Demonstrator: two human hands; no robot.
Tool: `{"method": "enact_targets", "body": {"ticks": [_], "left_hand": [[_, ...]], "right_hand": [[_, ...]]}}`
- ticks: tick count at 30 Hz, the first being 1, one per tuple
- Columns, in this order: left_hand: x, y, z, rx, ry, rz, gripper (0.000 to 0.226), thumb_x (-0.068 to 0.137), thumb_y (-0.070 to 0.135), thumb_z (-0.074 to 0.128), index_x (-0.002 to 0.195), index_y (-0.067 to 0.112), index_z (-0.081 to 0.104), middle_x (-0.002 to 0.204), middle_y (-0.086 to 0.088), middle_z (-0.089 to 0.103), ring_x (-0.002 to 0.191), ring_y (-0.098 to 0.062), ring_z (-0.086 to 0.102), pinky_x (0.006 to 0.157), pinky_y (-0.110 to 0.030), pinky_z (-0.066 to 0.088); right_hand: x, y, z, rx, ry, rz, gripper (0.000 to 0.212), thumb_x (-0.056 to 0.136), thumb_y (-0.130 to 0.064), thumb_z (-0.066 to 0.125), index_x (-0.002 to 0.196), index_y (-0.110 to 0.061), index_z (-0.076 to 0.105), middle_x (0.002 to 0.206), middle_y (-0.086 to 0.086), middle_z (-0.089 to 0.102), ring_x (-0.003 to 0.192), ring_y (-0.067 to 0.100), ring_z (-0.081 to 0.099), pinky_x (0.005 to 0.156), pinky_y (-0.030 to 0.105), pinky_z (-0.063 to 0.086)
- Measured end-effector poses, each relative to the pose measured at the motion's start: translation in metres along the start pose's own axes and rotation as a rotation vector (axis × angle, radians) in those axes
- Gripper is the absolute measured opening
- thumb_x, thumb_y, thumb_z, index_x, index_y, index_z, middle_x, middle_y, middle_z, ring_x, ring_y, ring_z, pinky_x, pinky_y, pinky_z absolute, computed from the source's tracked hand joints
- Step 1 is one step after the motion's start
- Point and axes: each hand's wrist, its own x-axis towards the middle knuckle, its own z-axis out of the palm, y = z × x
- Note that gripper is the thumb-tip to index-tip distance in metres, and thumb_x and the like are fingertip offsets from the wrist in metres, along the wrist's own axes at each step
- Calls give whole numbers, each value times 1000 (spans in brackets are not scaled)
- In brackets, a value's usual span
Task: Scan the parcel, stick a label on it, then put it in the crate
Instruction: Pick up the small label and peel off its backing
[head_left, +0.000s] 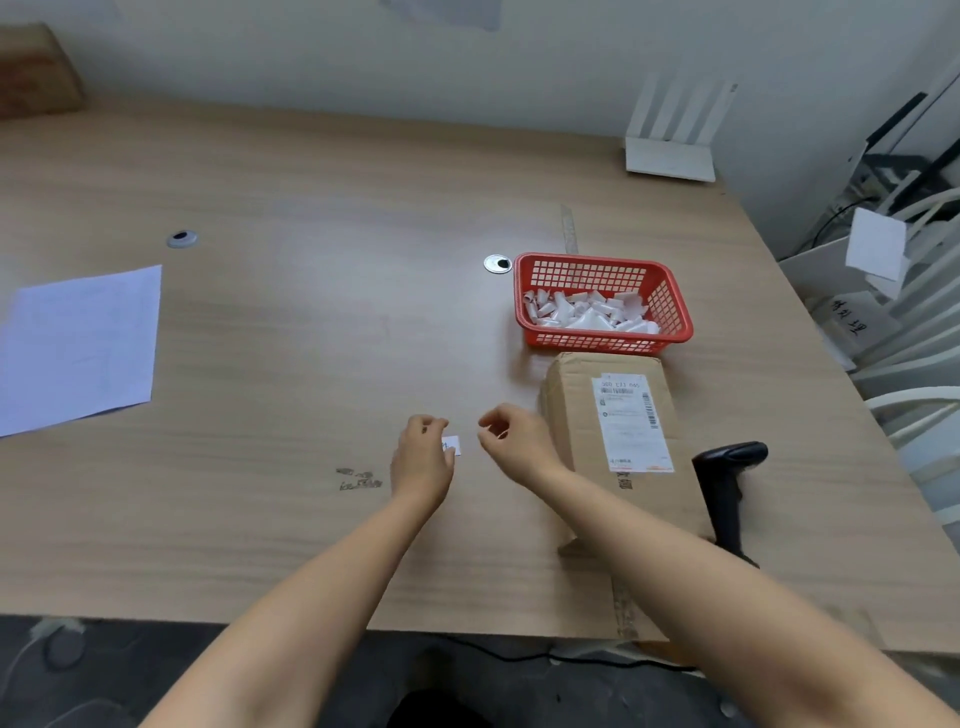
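Note:
A brown cardboard parcel (576, 410) lies on the wooden table at the right, with a white shipping slip (631, 423) on its top. My left hand (422, 457) is pinched on a small white label (452, 446), just left of the parcel. My right hand (514, 439) hovers beside it with curled fingers, close to the parcel's left edge; nothing shows in it. A black handheld scanner (727, 483) rests on the table right of the parcel.
A red plastic basket (675, 312) holding several white paper scraps stands behind the parcel. A white sheet (78, 348) lies at the far left. A white router (670, 156) sits at the back right. Two cable grommets (497, 264) are set in the table (311, 312).

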Motion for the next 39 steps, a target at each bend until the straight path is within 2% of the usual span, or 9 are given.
{"method": "enact_targets", "body": {"ticks": [3, 6, 10, 23, 28, 30, 32, 34, 39], "left_hand": [[10, -27, -5, 80, -17, -47, 43, 85, 14, 55, 127, 10, 49, 134, -11, 46, 119, -32, 45, 95, -40, 43], [22, -46, -9, 118, -90, -37, 45, 83, 18, 58, 128, 14, 50, 134, -8, 47, 120, -32, 44, 96, -39, 41], [37, -54, -11, 106, -153, -25, 40, 82, 14, 57, 122, 14, 54, 127, -10, 49, 118, -32, 42, 94, -38, 41], [60, -63, -16, 75, -291, 8, 35, 76, 16, 62, 110, 20, 60, 115, -11, 53, 113, -28, 46, 91, -34, 42], [64, -68, -22, -22, -242, 40, 23, 76, 7, 63, 99, 11, 64, 100, -9, 53, 100, -25, 57, 77, -26, 39], [67, -70, -27, -163, -203, 6, 17, 76, 5, 66, 93, 7, 67, 99, -14, 60, 93, -28, 62, 79, -29, 46], [69, -66, -36, -351, -195, -63, 15, 77, 2, 66, 91, 4, 67, 97, -18, 65, 78, -27, 64, 70, -30, 52], [69, -57, -49, -542, -196, -101, 12, 78, 0, 66, 89, 6, 64, 90, -16, 62, 66, -20, 61, 57, -20, 54], [67, -19, -93, -857, -216, 0, 13, 78, -1, 66, 75, 10, 61, 77, -6, 62, 63, -11, 65, 56, -12, 54]], "right_hand": [[9, 14, 40, -59, -59, 201, 38, 81, -18, 57, 118, -8, 55, 121, 12, 59, 106, 24, 57, 90, 32, 45], [19, 21, 56, -162, -97, 260, 50, 82, -22, 59, 129, -9, 45, 133, 14, 45, 119, 28, 49, 96, 32, 40], [36, 19, 64, -202, -73, 268, 51, 83, -22, 59, 130, -9, 42, 131, 15, 43, 117, 30, 50, 94, 32, 41], [52, 18, 82, -184, -5, 263, 26, 73, -17, 63, 99, -18, 61, 115, 11, 46, 101, 28, 56, 80, 28, 43], [54, 20, 83, -170, -23, 228, 43, 70, -21, 69, 110, -18, 54, 118, 11, 46, 108, 27, 54, 92, 33, 45], [55, 17, 83, -80, 1, 213, 45, 73, -22, 71, 114, -15, 54, 117, 11, 48, 105, 24, 55, 96, 32, 44], [55, 6, 78, 120, 54, 233, 33, 76, -19, 69, 107, -12, 58, 106, 8, 54, 94, 20, 55, 86, 28, 44], [56, -10, 68, 379, 91, 261, 13, 79, -16, 67, 89, -16, 58, 96, 7, 60, 87, 18, 55, 74, 28, 46], [47, -50, 33, 677, 38, 201, 11, 84, -13, 62, 77, -19, 56, 79, 1, 65, 67, 7, 60, 58, 21, 46]]}}
